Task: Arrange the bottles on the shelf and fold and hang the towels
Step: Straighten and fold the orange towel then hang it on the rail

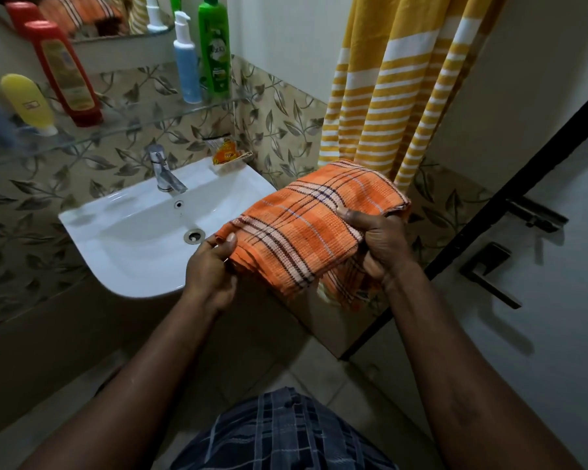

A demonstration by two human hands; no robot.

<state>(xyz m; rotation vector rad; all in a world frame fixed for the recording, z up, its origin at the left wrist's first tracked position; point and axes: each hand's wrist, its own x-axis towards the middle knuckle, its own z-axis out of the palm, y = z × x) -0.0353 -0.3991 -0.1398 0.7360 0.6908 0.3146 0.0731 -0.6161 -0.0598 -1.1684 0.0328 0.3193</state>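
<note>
Towel-folding was the step in hand: the orange plaid towel (306, 225), already in a thick stack, sat between both hands beside the sink (123, 232). Left hand (211, 266) pinched its near-left corner, right hand (381, 242) gripped the right edge. Bottles on the glass shelf (143, 123) looked sorted. Next, I'd guess, it needed hanging near the yellow striped towel (387, 96).

Both forearms are bare from the elbow down, with no sleeves, watch, bracelet or rings in sight. The left hand (211, 266) shows a short, pale thumbnail. The right hand (384, 239) shows its knuckles and the back of the hand, with no nails visible. Low in the frame, between the arms, a dark blue garment (279, 432) with a check of lighter blue and grey lines covers the waist; its weave looks thin and slightly wrinkled.
</note>
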